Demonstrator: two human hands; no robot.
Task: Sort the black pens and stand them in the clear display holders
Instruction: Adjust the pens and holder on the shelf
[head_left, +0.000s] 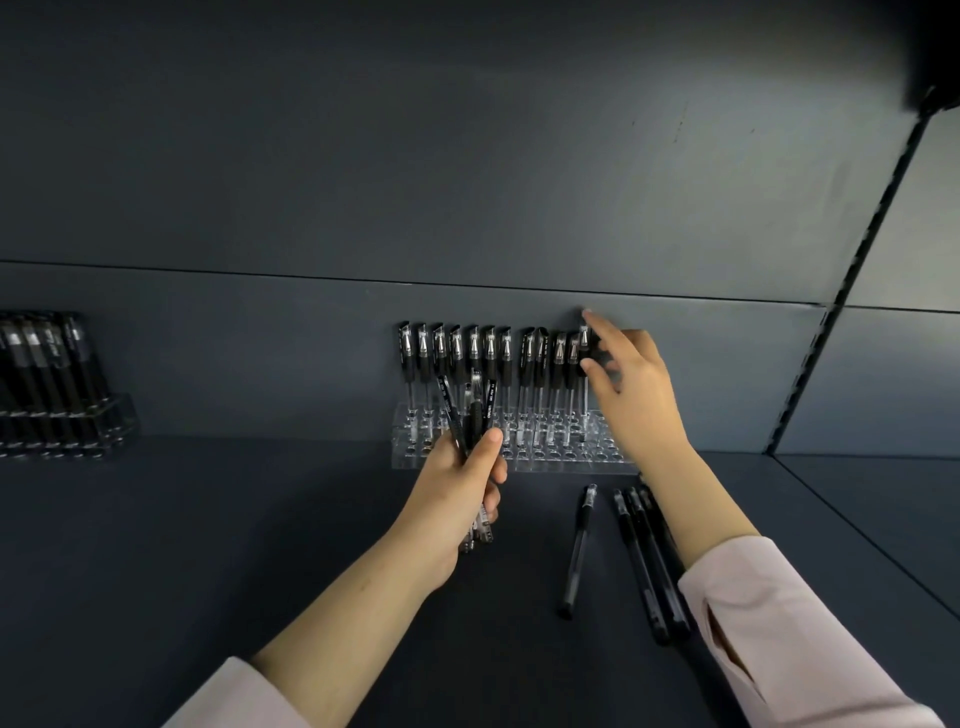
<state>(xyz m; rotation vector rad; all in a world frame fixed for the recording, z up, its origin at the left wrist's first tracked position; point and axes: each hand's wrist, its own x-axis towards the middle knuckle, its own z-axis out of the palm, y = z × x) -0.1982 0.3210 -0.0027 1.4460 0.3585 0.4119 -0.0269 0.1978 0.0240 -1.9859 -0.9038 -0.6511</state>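
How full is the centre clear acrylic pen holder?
Partly: the clear acrylic holder has upright black pens in its back row; front holes show empty.

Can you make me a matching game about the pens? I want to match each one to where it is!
Things:
1. row of pens
2. loose pens
3. bunch of pens
4. end pen

Places:
A. gripped in the left hand
B. pinched by the right hand
C. standing in the holder
D. lying on the shelf

Pairs: 1-C, 2-D, 3-A, 4-B
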